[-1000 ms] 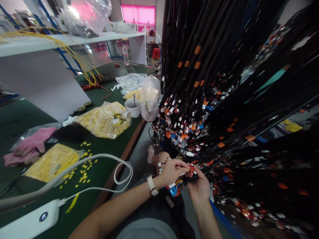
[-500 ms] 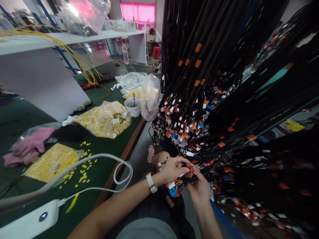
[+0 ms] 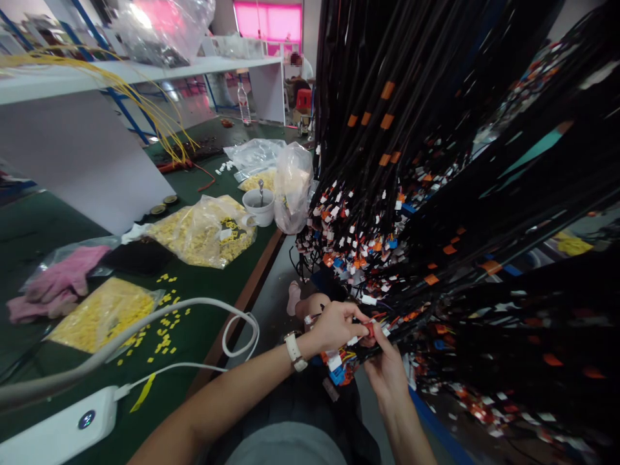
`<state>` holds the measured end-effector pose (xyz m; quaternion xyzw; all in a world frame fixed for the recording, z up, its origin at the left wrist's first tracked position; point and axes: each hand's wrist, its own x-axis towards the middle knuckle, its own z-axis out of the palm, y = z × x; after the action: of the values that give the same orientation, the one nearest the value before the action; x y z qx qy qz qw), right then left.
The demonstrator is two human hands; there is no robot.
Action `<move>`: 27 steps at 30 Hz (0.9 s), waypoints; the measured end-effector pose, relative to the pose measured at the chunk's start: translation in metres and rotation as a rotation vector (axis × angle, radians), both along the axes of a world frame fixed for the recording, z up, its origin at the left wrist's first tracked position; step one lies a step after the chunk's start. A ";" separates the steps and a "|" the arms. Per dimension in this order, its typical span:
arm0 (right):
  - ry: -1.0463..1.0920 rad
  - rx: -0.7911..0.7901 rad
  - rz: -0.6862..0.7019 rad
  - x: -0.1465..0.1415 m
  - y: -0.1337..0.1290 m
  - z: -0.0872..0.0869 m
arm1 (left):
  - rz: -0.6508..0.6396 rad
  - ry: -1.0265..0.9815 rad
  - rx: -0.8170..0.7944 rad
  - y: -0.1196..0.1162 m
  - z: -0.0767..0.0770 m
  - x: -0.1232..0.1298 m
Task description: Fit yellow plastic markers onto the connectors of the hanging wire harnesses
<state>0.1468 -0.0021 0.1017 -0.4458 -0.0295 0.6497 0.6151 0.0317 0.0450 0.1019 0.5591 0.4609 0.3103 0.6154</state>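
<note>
Over my lap, my left hand [image 3: 338, 328], with a white watch [image 3: 295, 352] on its wrist, has its fingers closed at a small red connector [image 3: 371, 329]. My right hand [image 3: 389, 369] pinches the same red connector from the other side. Orange, red and black wires run from it toward the hanging harness bundle [image 3: 372, 148]. Just below my hands are a blue connector [image 3: 338, 375] and several white and orange ones. The fingertips partly hide the red piece.
On the green table [image 3: 203, 290] at left lie bags of yellow parts [image 3: 206, 236], pink gloves [image 3: 65, 281], a white cup [image 3: 258, 205] and a white power bank [image 3: 68, 423] with its cable. Hanging black harnesses crowd the right. A person [image 3: 301, 68] sits far back.
The fingers of my left hand have shifted slightly and bent more around the red connector. My right hand has barely moved.
</note>
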 end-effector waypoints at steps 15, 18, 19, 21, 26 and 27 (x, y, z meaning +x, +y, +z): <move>0.047 0.079 0.018 0.009 -0.003 -0.008 | 0.240 -0.405 -0.498 -0.002 -0.012 -0.033; -0.029 0.084 0.054 0.005 -0.003 -0.005 | 0.204 -0.371 -0.562 -0.006 -0.027 -0.044; -0.065 0.079 0.066 0.002 -0.003 -0.004 | 0.175 -0.347 -0.569 -0.007 -0.031 -0.046; -0.165 0.059 0.053 -0.004 -0.006 -0.002 | 0.097 -0.283 -0.564 -0.012 -0.039 -0.049; -0.474 0.065 0.011 -0.013 -0.022 -0.010 | -0.104 -0.021 -0.397 -0.027 -0.055 -0.050; -0.511 0.070 0.006 -0.013 -0.025 -0.013 | -0.127 0.046 -0.334 -0.030 -0.056 -0.051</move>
<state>0.1338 -0.0274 0.0887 -0.5736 -0.2078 0.5166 0.6008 -0.0193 0.0147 0.0457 0.4843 0.4839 0.1770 0.7071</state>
